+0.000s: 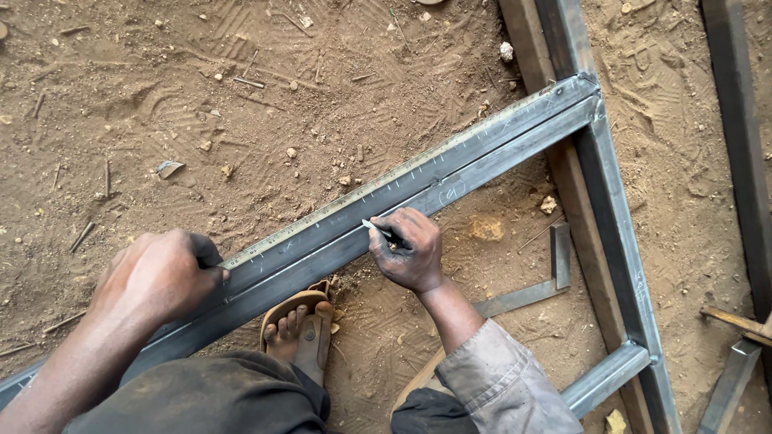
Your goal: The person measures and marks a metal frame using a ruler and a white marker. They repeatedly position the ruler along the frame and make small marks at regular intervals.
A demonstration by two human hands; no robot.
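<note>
The person's left hand (157,277) is pressing a steel ruler (386,186) flat along the long steel tube (418,193), fingers curled closed over the ruler's near end. The right hand (408,251) is pinching a small white marking stick (375,227), its tip touching the tube just beside the ruler's edge. The tube is lying diagonally on the dirt ground (241,96), joining a welded steel frame (619,233) at its far corner, with a sandalled foot (301,333) and a steel square (547,281) on the ground just below it.
</note>
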